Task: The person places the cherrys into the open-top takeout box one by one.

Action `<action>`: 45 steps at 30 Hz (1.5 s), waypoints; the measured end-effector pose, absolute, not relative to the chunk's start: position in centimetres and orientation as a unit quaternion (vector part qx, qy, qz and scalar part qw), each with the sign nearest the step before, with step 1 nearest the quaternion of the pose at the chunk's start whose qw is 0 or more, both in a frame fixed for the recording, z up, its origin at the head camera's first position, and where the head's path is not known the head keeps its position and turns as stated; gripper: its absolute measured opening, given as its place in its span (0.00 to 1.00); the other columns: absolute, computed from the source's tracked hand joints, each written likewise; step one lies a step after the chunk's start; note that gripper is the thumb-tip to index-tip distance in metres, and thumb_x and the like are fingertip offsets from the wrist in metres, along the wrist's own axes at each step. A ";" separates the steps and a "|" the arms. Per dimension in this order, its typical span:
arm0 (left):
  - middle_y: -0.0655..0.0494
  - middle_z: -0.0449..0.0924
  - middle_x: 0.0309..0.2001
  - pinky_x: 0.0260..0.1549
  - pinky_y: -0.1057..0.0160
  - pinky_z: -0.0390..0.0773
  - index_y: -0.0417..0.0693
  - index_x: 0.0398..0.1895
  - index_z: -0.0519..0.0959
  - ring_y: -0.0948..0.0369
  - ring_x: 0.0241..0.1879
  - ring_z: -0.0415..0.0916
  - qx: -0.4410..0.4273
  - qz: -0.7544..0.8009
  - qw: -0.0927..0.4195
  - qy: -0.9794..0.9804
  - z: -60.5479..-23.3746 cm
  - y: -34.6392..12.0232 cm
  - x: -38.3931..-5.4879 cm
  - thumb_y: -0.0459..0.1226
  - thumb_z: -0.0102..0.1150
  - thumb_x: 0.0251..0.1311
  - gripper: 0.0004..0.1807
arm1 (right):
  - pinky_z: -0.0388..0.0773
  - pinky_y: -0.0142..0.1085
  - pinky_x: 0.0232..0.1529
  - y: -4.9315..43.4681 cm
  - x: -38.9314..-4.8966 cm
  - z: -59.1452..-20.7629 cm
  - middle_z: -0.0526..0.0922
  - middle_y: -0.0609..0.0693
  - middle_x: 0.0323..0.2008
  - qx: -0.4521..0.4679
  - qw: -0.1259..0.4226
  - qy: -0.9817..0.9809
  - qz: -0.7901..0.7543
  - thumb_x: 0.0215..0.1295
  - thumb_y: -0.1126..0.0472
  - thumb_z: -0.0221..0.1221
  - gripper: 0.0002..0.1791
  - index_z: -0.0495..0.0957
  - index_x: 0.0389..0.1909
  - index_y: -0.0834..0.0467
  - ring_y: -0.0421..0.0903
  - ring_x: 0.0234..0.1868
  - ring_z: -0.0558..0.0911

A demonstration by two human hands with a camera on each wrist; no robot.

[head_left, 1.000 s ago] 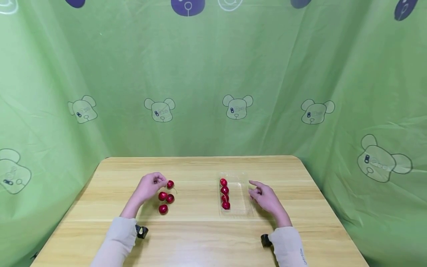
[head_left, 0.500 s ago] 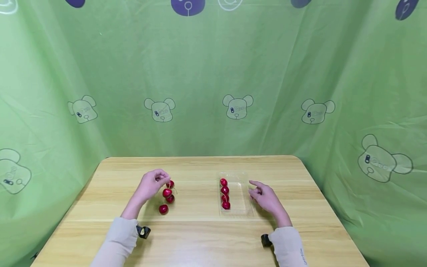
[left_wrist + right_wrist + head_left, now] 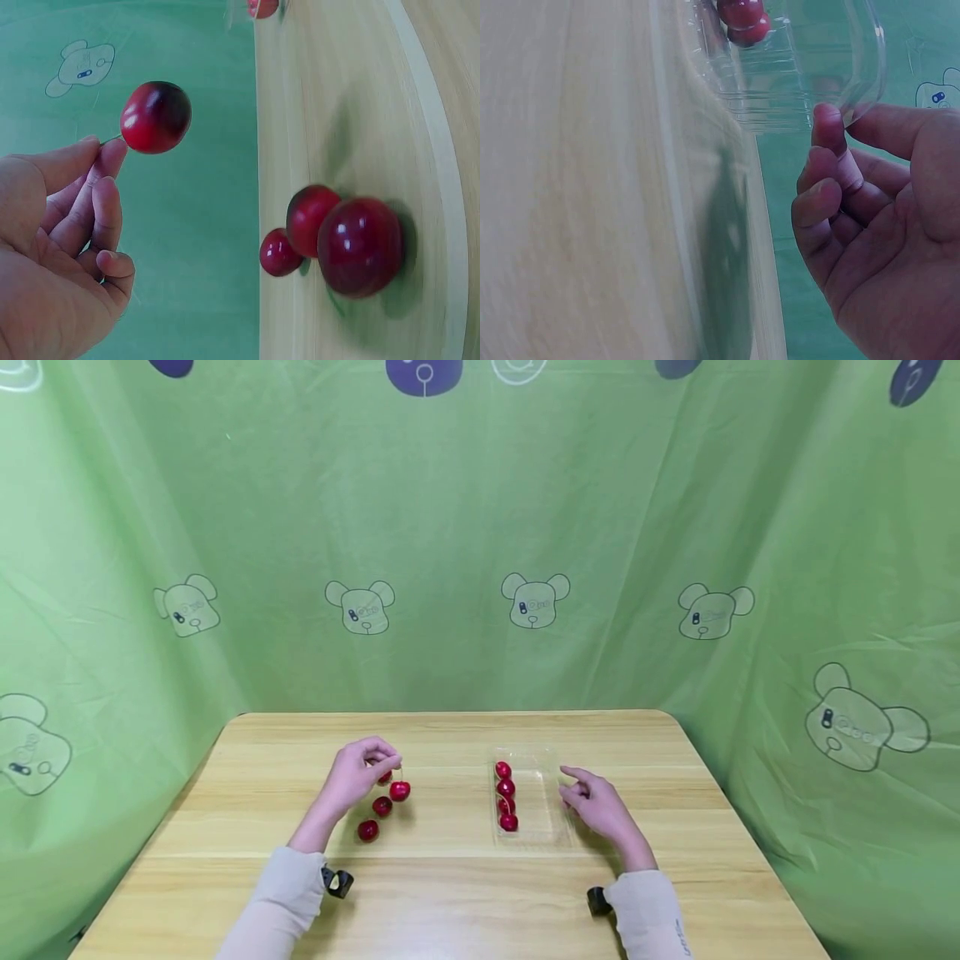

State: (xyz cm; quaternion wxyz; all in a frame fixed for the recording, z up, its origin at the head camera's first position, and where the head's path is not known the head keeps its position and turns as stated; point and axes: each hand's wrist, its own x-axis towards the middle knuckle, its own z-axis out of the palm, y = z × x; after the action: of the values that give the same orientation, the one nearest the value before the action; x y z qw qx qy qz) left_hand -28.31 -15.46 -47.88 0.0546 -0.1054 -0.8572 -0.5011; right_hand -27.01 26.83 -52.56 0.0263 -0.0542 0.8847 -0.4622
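Note:
My left hand (image 3: 356, 777) pinches a dark red cherry (image 3: 400, 791) by its thin stem between thumb and index finger. In the left wrist view that cherry (image 3: 156, 118) hangs off the fingertips, its stem mostly covered by them. Below and beside the hand lie three more cherries (image 3: 368, 831) in a loose line on the table. To the right stands a clear plastic box (image 3: 542, 810) with several cherries (image 3: 506, 787) in a column along its left side. My right hand (image 3: 600, 806) grips the box's right rim (image 3: 847, 112) between thumb and index finger.
The light wooden table (image 3: 442, 902) carries everything. Green curtains (image 3: 450, 668) printed with bear heads stand behind it and at both sides. A black wrist camera (image 3: 339, 883) sits under the left sleeve, another (image 3: 597, 901) by the right sleeve.
My left hand has lifted one cherry by its stem from among those on the table and moved it to the right. The right hand and the box have stayed in place.

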 end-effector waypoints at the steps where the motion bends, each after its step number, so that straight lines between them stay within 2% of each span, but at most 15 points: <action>1: 0.53 0.89 0.33 0.36 0.62 0.84 0.47 0.39 0.85 0.61 0.32 0.81 -0.107 -0.505 0.053 -0.855 -47.9 -15.3 -28.3 0.37 0.68 0.67 0.03 | 0.71 0.32 0.19 26.8 -27.0 -52.6 0.86 0.59 0.34 -0.055 0.027 0.885 -0.462 0.77 0.62 0.57 0.28 0.66 0.74 0.64 0.48 0.27 0.78; 6: 0.52 0.89 0.36 0.34 0.62 0.83 0.48 0.39 0.85 0.61 0.33 0.81 -0.110 -0.522 0.039 -0.845 -48.3 -14.4 -28.3 0.38 0.68 0.67 0.03 | 0.71 0.32 0.19 26.6 -26.9 -52.5 0.86 0.59 0.34 -0.059 0.030 0.884 -0.462 0.77 0.62 0.57 0.28 0.66 0.74 0.65 0.48 0.27 0.78; 11: 0.56 0.90 0.36 0.35 0.62 0.79 0.51 0.39 0.85 0.59 0.36 0.81 -0.109 -0.536 0.038 -0.836 -48.6 -13.2 -28.7 0.39 0.69 0.66 0.03 | 0.71 0.32 0.20 26.5 -27.0 -52.6 0.85 0.58 0.33 -0.057 0.029 0.884 -0.464 0.77 0.62 0.57 0.29 0.65 0.75 0.64 0.47 0.26 0.77; 15: 0.56 0.90 0.36 0.37 0.62 0.78 0.51 0.38 0.86 0.57 0.37 0.81 -0.105 -0.555 0.041 -0.824 -48.8 -12.0 -29.4 0.40 0.69 0.66 0.03 | 0.71 0.32 0.21 26.5 -27.2 -52.7 0.85 0.58 0.33 -0.058 0.029 0.883 -0.466 0.77 0.62 0.57 0.30 0.64 0.75 0.64 0.46 0.26 0.77; 17: 0.55 0.90 0.37 0.39 0.61 0.79 0.50 0.38 0.86 0.52 0.40 0.83 -0.105 -0.570 0.040 -0.814 -48.7 -11.3 -29.7 0.38 0.69 0.65 0.03 | 0.71 0.32 0.21 26.5 -27.2 -52.7 0.85 0.58 0.34 -0.061 0.029 0.882 -0.466 0.77 0.62 0.57 0.30 0.64 0.75 0.64 0.45 0.26 0.77; 22: 0.53 0.90 0.37 0.39 0.62 0.80 0.46 0.38 0.86 0.47 0.43 0.85 -0.114 -0.592 0.045 -0.797 -49.0 -9.6 -30.2 0.36 0.70 0.65 0.04 | 0.71 0.33 0.21 26.4 -27.2 -52.6 0.85 0.58 0.34 -0.060 0.028 0.883 -0.464 0.77 0.62 0.57 0.29 0.65 0.75 0.64 0.46 0.26 0.77; 26: 0.55 0.90 0.38 0.39 0.60 0.81 0.46 0.38 0.86 0.50 0.42 0.85 -0.115 -0.594 0.039 -0.795 -49.4 -8.3 -30.4 0.38 0.70 0.64 0.05 | 0.72 0.32 0.22 26.4 -27.2 -52.6 0.85 0.58 0.34 -0.059 0.028 0.885 -0.460 0.77 0.62 0.58 0.29 0.65 0.75 0.64 0.45 0.27 0.78; 31: 0.51 0.91 0.40 0.39 0.64 0.82 0.41 0.39 0.85 0.57 0.40 0.85 -0.129 -0.610 0.039 -0.781 -49.7 -6.5 -30.5 0.36 0.70 0.63 0.07 | 0.72 0.32 0.22 26.5 -27.0 -52.6 0.85 0.58 0.34 -0.061 0.028 0.885 -0.461 0.77 0.62 0.58 0.29 0.65 0.75 0.64 0.45 0.26 0.78; 38: 0.50 0.90 0.41 0.44 0.57 0.84 0.43 0.39 0.85 0.59 0.40 0.85 -0.123 -0.644 0.045 -0.754 -50.4 -4.4 -31.0 0.36 0.69 0.64 0.05 | 0.72 0.33 0.23 26.2 -27.0 -52.6 0.85 0.57 0.33 -0.065 0.027 0.886 -0.458 0.77 0.62 0.58 0.29 0.66 0.74 0.64 0.46 0.28 0.78; 42: 0.48 0.90 0.41 0.44 0.55 0.85 0.41 0.40 0.85 0.60 0.38 0.84 -0.119 -0.653 0.047 -0.746 -50.7 -3.3 -31.3 0.35 0.70 0.64 0.07 | 0.72 0.32 0.23 26.0 -27.0 -52.7 0.86 0.57 0.33 -0.066 0.024 0.888 -0.454 0.76 0.63 0.58 0.28 0.66 0.74 0.65 0.46 0.27 0.78; 45: 0.45 0.89 0.41 0.41 0.60 0.84 0.38 0.40 0.84 0.64 0.36 0.82 -0.117 -0.658 0.045 -0.743 -50.8 -2.6 -31.5 0.35 0.69 0.64 0.08 | 0.72 0.32 0.23 25.8 -27.0 -52.6 0.86 0.58 0.32 -0.069 0.022 0.890 -0.450 0.76 0.63 0.58 0.28 0.67 0.74 0.66 0.46 0.27 0.79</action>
State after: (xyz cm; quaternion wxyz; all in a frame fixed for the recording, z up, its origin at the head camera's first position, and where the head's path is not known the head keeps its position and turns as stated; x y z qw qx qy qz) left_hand -31.46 -2.59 -50.76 0.0454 -0.1170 -0.7429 -0.6576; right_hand -26.99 25.82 -52.60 0.0215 -0.0688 0.8903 -0.4495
